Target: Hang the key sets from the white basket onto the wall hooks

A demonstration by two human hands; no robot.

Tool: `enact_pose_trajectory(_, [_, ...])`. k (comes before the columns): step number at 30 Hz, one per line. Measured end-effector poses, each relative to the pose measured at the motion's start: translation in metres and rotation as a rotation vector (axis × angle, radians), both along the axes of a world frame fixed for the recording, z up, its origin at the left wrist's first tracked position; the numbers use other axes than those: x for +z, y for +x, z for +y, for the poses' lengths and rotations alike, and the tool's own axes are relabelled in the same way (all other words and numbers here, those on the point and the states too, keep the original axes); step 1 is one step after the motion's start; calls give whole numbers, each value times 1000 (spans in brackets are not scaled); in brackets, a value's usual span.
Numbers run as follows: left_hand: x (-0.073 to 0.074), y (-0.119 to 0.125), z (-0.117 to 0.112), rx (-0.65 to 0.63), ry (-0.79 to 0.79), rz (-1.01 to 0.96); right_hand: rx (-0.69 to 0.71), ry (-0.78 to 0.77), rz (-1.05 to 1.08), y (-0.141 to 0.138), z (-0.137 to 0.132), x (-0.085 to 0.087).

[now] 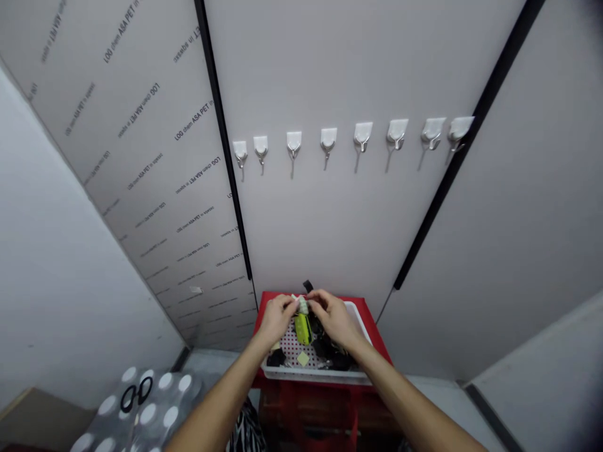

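My left hand (277,319) and my right hand (333,319) come together over a white perforated basket (315,375). Both sets of fingers pinch a small pale green, knobbly piece (303,306) between them. Directly below it shows a bright yellow-green pouch-like item (303,329); whether the two are joined I cannot tell. Several black items (336,356) lie in the basket, partly covered by my right hand and forearm. A pale yellow square (303,359) rests on the basket floor, with a black piece (276,357) to its left.
Under the basket is a red surface (360,306). On the white panel ahead, several white adhesive hooks (328,139) run in a row between two black strips. Black-handled scissors (136,394) lie on a plastic-wrapped pack (147,414) at the lower left.
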State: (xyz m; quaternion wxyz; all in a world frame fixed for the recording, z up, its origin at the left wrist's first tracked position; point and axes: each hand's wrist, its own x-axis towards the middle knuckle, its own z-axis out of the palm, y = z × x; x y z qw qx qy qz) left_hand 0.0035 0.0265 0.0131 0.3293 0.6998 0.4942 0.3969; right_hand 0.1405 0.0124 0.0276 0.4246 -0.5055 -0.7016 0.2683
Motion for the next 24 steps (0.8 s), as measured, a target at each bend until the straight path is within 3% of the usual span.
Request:
enact_pose_trajectory(3, [13,0,7,15,-178,-362,-58,-87,108,2,3,-4])
enact_pose_trajectory(6, [24,0,8,-16,-287,-661,5,-214,194,0,4,-20])
enact_pose_trajectory(9, [31,2,3,-65,-356,-818,95,-310,377,-7,3,-28])
enact_pose_trajectory(15, [38,2,-5,-96,-372,-990,157,-661,772,-12,7,-15])
enact_pose_trajectory(20, [34,5,-12,-140,-412,-974,84,-582,910,-17,13,-12])
enact_pose_trajectory(24, [26,6,-15,-129,-441,-872,-50,-411,902,-17,19,-6])
